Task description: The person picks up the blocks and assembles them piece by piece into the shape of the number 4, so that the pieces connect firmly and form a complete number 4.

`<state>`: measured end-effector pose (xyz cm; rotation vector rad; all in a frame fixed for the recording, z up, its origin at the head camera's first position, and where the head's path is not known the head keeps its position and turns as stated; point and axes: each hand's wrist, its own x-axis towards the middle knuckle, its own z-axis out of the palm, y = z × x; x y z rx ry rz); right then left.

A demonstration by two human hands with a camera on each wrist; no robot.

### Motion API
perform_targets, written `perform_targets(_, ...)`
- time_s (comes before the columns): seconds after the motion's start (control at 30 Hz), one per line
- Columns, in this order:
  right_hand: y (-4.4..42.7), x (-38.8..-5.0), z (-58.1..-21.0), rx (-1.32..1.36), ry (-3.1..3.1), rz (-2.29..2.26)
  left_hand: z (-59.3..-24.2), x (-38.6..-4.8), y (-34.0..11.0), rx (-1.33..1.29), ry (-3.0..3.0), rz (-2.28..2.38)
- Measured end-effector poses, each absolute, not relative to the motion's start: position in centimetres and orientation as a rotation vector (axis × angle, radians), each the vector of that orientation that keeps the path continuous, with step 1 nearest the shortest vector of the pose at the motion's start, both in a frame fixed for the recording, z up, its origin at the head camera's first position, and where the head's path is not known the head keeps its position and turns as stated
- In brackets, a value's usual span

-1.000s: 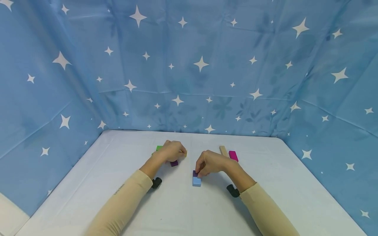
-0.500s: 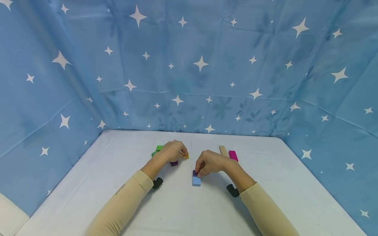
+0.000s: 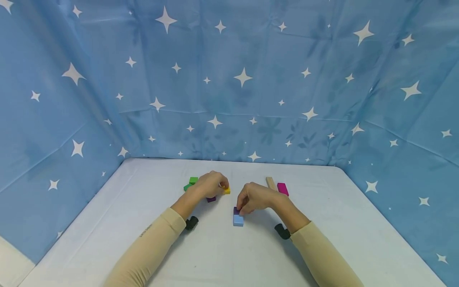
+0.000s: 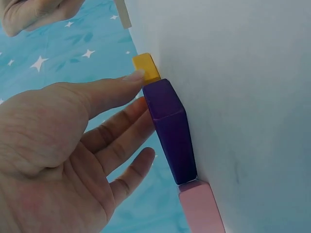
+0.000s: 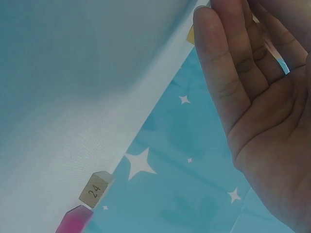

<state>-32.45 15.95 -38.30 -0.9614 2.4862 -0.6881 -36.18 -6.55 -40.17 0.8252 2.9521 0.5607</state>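
Note:
In the head view my left hand [image 3: 210,184] pinches a yellow block [image 3: 227,191] at the table's middle; the left wrist view shows the thumb against that yellow block [image 4: 146,67], behind a dark purple block [image 4: 171,131]. My right hand [image 3: 256,197] has its thumb and fingertips on a small purple block [image 3: 236,211], which adjoins a light blue block [image 3: 238,220] on its near side. The right wrist view shows the right hand [image 5: 267,97] with fingers extended upward; its fingertips' contact is out of that frame.
Green blocks [image 3: 193,180] lie left of my left hand. A wooden block [image 3: 271,183] and a magenta block [image 3: 283,189] lie beyond my right hand. A pink block [image 4: 201,208] stands beside the dark purple one. Starred curtains border the white table [image 3: 201,255].
My left hand has shifted slightly right and toward me with the yellow block, which shows more. My right hand has stayed at the purple block.

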Motion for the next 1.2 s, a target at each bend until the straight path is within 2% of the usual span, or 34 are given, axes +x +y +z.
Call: perform_targets(1.2,15.89,-32.40,-38.13,-0.963,2.472,-0.699,-39.72,-35.61,-6.11,1.032,2.822,0.614)
